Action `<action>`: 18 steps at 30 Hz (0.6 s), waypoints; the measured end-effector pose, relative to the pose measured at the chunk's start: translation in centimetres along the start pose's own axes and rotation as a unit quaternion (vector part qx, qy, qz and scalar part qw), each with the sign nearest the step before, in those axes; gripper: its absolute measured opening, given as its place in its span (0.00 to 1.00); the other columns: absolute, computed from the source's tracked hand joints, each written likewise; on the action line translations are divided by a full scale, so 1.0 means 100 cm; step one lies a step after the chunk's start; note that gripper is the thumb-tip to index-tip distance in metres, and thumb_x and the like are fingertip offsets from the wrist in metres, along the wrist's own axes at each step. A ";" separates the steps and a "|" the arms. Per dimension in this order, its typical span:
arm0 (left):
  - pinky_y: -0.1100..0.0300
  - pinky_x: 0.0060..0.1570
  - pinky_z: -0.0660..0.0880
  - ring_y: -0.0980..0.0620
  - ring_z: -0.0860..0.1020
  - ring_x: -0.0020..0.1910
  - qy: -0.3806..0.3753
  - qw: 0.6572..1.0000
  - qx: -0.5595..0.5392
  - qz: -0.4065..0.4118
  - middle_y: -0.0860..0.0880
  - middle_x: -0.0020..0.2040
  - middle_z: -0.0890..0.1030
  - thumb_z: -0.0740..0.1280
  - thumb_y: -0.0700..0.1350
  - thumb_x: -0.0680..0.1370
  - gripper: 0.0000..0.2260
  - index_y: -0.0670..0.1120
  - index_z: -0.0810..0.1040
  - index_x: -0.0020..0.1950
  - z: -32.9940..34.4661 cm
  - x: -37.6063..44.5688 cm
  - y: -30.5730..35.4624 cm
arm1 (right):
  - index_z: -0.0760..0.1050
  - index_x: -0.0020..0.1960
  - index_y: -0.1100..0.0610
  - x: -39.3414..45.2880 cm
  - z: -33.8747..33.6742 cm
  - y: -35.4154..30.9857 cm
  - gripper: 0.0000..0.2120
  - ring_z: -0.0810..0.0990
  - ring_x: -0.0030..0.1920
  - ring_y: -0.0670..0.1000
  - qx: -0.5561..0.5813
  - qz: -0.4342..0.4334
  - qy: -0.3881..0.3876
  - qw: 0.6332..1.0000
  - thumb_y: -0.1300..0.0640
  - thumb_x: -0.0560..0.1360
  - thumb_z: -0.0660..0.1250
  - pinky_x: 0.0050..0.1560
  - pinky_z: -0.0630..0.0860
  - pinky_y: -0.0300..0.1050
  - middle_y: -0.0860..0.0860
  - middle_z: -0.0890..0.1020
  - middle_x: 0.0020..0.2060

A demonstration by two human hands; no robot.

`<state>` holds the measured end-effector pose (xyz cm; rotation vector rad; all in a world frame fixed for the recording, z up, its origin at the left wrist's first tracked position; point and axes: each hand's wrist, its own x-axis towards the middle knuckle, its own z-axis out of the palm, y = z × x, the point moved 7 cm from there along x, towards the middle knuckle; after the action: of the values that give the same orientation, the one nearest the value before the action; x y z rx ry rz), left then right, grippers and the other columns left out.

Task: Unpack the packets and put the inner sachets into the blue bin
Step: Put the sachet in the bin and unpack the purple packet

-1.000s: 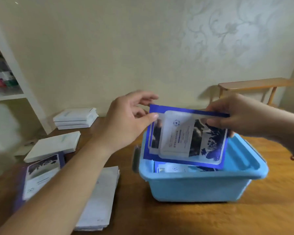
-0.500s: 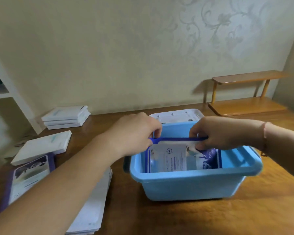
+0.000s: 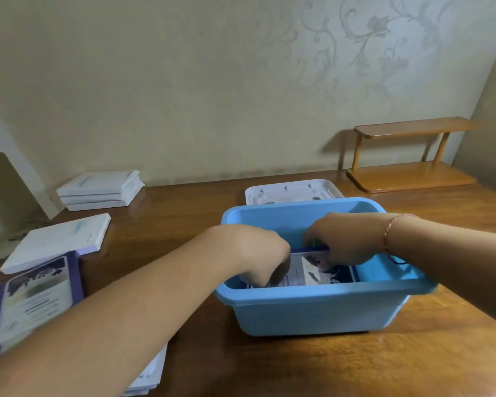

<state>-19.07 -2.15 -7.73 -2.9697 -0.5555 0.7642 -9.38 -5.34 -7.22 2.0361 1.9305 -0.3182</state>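
Both hands point(image 3: 301, 247), apparently gripping, hold sachets point(image 3: 318, 270) inside blue bin point(image 3: 312, 310).

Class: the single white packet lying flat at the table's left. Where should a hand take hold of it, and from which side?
Take the white packet by its right edge, coming from the right. It lies flat, thin, and apart from the stack; a thumb-over, fingers-under pinch grip likely suits.

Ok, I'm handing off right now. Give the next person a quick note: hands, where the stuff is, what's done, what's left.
Left hand and right hand are both down inside the blue bin, gripping the sachets by their top edge.
Done: this batch is in the bin, not yet released.
Left: let go, then unpack the white packets at the back left and the single one nearer.
An opened purple packet lies at the left.
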 end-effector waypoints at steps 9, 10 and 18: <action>0.54 0.53 0.76 0.46 0.76 0.56 -0.002 0.999 0.021 -0.029 0.48 0.63 0.74 0.65 0.38 0.77 0.27 0.55 0.65 0.75 0.005 0.007 -0.003 | 0.68 0.71 0.43 -0.025 0.005 -0.005 0.22 0.74 0.56 0.47 -0.057 -0.038 -0.070 0.995 0.49 0.78 0.66 0.61 0.69 0.41 0.45 0.77 0.63; 0.54 0.52 0.76 0.46 0.76 0.57 -0.008 0.999 0.026 -0.031 0.48 0.64 0.74 0.65 0.38 0.78 0.28 0.55 0.64 0.76 0.006 0.008 -0.002 | 0.67 0.73 0.43 -0.025 0.009 -0.006 0.23 0.74 0.59 0.48 -0.065 -0.043 -0.078 0.994 0.49 0.78 0.65 0.63 0.69 0.43 0.45 0.76 0.64; 0.53 0.52 0.75 0.46 0.76 0.57 -0.054 0.997 0.046 -0.031 0.48 0.64 0.74 0.63 0.38 0.79 0.28 0.56 0.61 0.76 0.013 0.007 0.000 | 0.68 0.72 0.42 -0.023 0.020 -0.013 0.22 0.73 0.64 0.50 -0.068 -0.082 -0.101 0.989 0.54 0.79 0.65 0.63 0.68 0.45 0.47 0.74 0.66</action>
<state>-19.08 -2.00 -9.19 -2.8276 -0.5961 0.9220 -10.75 -8.17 -8.36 1.6958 1.9401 -0.4020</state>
